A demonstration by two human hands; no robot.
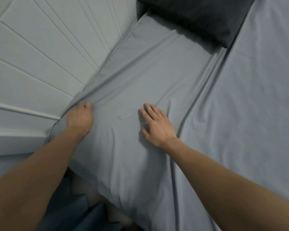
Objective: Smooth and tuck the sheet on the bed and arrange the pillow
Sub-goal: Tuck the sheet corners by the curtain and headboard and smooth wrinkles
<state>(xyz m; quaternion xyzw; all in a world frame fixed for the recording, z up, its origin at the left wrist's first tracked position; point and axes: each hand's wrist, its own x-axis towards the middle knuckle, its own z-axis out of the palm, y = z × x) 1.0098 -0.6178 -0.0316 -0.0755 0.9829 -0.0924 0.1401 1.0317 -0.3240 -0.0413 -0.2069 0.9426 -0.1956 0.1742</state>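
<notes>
Bed against white panelled wall (40, 55). Left hand (79, 116) curled, fingers pushing grey sheet (140, 77) edge down into the gap by the wall; right hand (155, 124) spread flat, pressing sheet. Tucking step underway, creases remain. Next: slide along the edge, smooth outward. Dark pillow (198, 19) at head, not arranged yet.

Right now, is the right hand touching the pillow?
No: the right hand lies flat on the sheet, well short of the dark pillow at the bed's far end.
</notes>
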